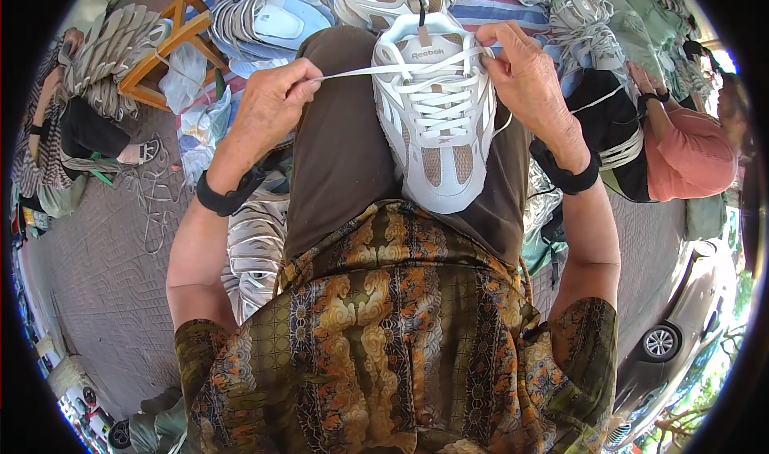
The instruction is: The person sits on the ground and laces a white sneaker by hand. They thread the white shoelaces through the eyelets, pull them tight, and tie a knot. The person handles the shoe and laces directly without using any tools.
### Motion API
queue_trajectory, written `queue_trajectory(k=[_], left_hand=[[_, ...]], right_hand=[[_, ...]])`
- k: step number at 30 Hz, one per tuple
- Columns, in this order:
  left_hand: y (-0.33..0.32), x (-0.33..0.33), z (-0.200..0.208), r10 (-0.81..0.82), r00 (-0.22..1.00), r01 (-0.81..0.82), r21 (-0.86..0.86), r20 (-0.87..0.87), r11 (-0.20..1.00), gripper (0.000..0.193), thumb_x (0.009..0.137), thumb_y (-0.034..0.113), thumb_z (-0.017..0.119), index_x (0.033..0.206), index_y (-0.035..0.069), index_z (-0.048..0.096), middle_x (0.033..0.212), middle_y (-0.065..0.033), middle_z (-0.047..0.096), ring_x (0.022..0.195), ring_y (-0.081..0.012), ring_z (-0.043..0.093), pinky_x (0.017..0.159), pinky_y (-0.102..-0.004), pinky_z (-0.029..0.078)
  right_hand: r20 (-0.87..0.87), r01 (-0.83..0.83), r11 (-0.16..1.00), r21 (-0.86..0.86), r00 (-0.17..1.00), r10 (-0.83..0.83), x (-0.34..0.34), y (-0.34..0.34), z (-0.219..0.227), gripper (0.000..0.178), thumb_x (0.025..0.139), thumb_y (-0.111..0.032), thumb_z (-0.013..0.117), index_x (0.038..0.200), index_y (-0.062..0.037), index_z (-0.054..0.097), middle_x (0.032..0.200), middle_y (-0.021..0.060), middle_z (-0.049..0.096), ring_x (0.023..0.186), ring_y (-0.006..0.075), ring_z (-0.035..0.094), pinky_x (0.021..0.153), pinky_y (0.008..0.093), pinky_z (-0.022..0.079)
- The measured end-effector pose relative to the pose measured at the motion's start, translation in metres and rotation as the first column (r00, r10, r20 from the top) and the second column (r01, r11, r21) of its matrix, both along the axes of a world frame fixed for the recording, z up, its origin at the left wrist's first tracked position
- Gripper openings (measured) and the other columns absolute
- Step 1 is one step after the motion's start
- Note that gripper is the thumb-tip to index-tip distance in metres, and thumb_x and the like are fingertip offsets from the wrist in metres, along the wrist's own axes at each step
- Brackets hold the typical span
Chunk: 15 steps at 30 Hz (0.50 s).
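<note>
The short-sleeved shirt (400,318) carries vertical bands of orange motifs, pale gold cloud-like scrolls and dark geometric trim on olive. Plain dark-brown trousers (332,150); 2 broad black wristbands (227,196).

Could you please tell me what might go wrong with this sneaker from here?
The lace is stretched sideways to the left hand; too hard a pull could leave its two ends uneven. The sneaker rests on brown trousers over the person's thighs, so it may tilt or slide if the lace is tugged.
</note>
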<state>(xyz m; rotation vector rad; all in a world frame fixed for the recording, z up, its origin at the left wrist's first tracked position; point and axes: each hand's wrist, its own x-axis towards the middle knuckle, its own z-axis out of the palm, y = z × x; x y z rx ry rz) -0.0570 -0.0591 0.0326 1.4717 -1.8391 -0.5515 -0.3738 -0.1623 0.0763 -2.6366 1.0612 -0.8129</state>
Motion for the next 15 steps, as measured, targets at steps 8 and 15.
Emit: queue_trajectory(k=[8,15], left_hand=[[0.0,-0.011,0.012,-0.013,0.999,0.01,0.056,0.052,0.998,0.015,0.087,0.006,0.064,0.101,0.004,0.061,0.07,-0.0014,0.06,0.059,-0.0075,0.049,0.057,-0.0238,0.043],[-0.001,-0.003,-0.001,0.023,0.964,0.028,-0.187,0.265,0.982,0.023,0.082,0.004,0.065,0.104,0.005,0.06,0.082,-0.0072,0.063,0.065,-0.0195,0.058,0.061,-0.0293,0.047]], right_hand=[[-0.115,0.101,0.989,-0.109,0.987,-0.114,-0.007,0.004,-0.007,0.027,0.081,0.003,0.057,0.106,-0.0049,0.054,0.099,0.0119,0.059,0.07,0.0269,0.061,0.066,0.0373,0.049],[-0.058,0.08,0.997,0.023,0.995,-0.078,-0.027,-0.018,-0.032,0.022,0.082,0.001,0.057,0.103,-0.0038,0.055,0.092,0.0126,0.061,0.068,0.0256,0.06,0.065,0.036,0.048]])
